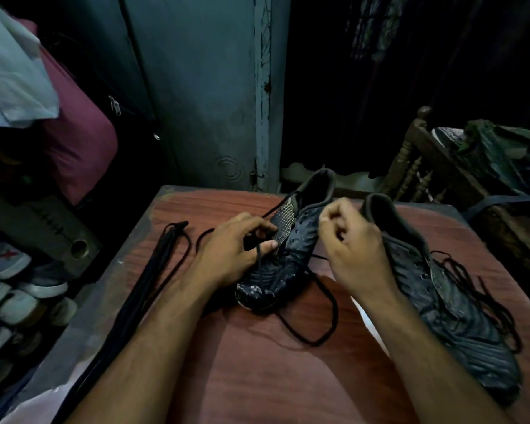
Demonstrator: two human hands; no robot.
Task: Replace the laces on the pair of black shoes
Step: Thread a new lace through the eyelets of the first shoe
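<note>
A scuffed black lace-up shoe with a gold-patterned tongue (283,258) is lying on the reddish-brown wood-grain surface (257,368), toe toward the person, and its thin black lace (311,313) is trailing off the toe in a loose loop across the surface. The left hand (231,252) is resting against this shoe's left side, thumb and curled fingers pinching a strand of that lace just beside the tongue. The right hand (351,243) is hovering over the shoe's right side with fingers curled tight near the collar; whether they are pinching a lace end I cannot tell, since the hand is blurred. Just right of this shoe a second black shoe with a grey collar (441,298) is lying, its own black lace (484,298) hanging in slack tangles over its far side. Left of the first shoe, a bundle of long black laces (153,283) is stretching along the surface's edge. Further left, below the surface, a stack of grey and white sneakers (16,295) is sitting, and above it a maroon bag (77,139) is leaning
</note>
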